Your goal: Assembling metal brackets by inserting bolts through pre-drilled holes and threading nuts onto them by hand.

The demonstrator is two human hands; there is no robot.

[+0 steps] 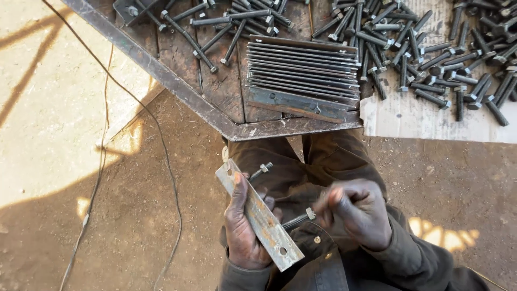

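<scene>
Left hand (243,229) clamps a drilled flat steel bar (259,215); right hand (358,211), blurred, seemingly pinches the bolt (297,219) sticking through it.

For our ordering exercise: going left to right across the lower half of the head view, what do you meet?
Cable → left hand holding a metal bar → bolt → right hand.

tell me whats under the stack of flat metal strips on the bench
The stack of strips rests on the rusty bench top, bolts beside it. Anything directly beneath is covered.
</scene>
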